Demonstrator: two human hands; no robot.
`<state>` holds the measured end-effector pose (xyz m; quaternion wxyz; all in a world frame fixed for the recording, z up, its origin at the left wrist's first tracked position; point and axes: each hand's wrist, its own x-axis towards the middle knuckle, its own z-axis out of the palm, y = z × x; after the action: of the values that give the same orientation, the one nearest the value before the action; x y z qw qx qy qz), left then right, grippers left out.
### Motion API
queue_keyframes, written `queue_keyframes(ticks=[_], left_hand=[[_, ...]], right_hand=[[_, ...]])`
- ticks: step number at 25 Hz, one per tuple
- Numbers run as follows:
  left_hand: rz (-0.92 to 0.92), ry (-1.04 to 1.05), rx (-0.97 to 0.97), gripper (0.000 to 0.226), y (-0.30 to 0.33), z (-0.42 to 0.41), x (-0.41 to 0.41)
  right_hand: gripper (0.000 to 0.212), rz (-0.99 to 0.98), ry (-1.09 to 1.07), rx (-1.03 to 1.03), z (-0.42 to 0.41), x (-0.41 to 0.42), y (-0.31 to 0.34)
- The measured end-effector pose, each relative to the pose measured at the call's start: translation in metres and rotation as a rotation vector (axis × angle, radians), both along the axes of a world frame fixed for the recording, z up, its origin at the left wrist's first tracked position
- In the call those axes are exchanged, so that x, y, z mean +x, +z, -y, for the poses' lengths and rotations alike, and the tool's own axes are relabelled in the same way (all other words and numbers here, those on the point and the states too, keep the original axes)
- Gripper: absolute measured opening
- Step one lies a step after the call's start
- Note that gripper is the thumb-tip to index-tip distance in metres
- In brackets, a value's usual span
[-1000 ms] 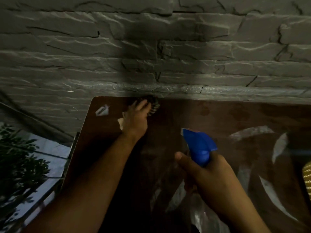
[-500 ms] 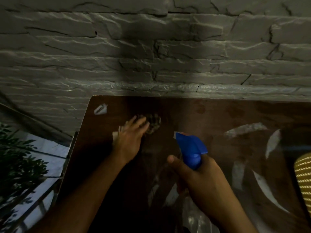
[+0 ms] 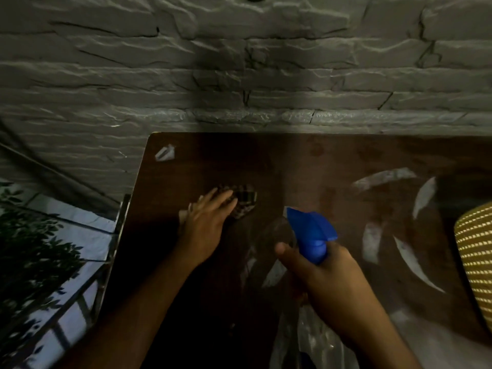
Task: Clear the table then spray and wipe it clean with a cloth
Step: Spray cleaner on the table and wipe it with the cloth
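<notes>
A dark brown glossy table (image 3: pixel 332 166) stands against a grey stone wall. My left hand (image 3: pixel 206 225) lies flat on a chequered cloth (image 3: pixel 246 199), pressing it to the tabletop left of the middle; most of the cloth is hidden under my fingers. My right hand (image 3: pixel 327 278) grips a spray bottle with a blue trigger head (image 3: pixel 310 233), held above the table's near middle with the nozzle pointing towards the wall. The clear bottle body shows faintly below my wrist.
A small white scrap (image 3: pixel 165 153) lies in the table's far left corner. A yellow woven thing (image 3: pixel 476 257) sits at the right edge. The stone wall (image 3: pixel 239 62) backs the table. Left of the table are a railing and leafy plants (image 3: pixel 29 249) below.
My left hand has dragged the cloth from the table's far edge back towards me across the surface. My right hand with the spray bottle has stayed about where it was.
</notes>
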<state>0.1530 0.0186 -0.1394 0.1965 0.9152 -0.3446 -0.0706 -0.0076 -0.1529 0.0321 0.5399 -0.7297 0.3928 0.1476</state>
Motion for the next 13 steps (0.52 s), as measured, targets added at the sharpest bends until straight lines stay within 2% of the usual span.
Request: queue_keyframes(ticks=[1, 3, 7, 10, 13], left_hand=[[0.005, 0.005, -0.041, 0.052, -0.002, -0.021, -0.007], [-0.01, 0.156, -0.05, 0.051, -0.008, -0.038, 0.035], [-0.095, 0.364, -0.051, 0.048, -0.009, -0.007, 0.131], [-0.1, 0.38, -0.009, 0.048, -0.004, 0.017, 0.114], [-0.068, 0.206, -0.014, 0.05, 0.007, 0.026, 0.04]], right_hand=[[0.038, -0.014, -0.01, 0.017, -0.002, -0.005, -0.001], [0.038, -0.018, -0.013, 0.031, -0.006, -0.015, -0.004], [0.036, -0.067, 0.055, 0.045, -0.012, -0.024, -0.011], [0.041, -0.101, 0.099, 0.006, -0.021, -0.038, -0.019], [0.029, -0.083, 0.078, 0.005, -0.026, -0.05, -0.02]])
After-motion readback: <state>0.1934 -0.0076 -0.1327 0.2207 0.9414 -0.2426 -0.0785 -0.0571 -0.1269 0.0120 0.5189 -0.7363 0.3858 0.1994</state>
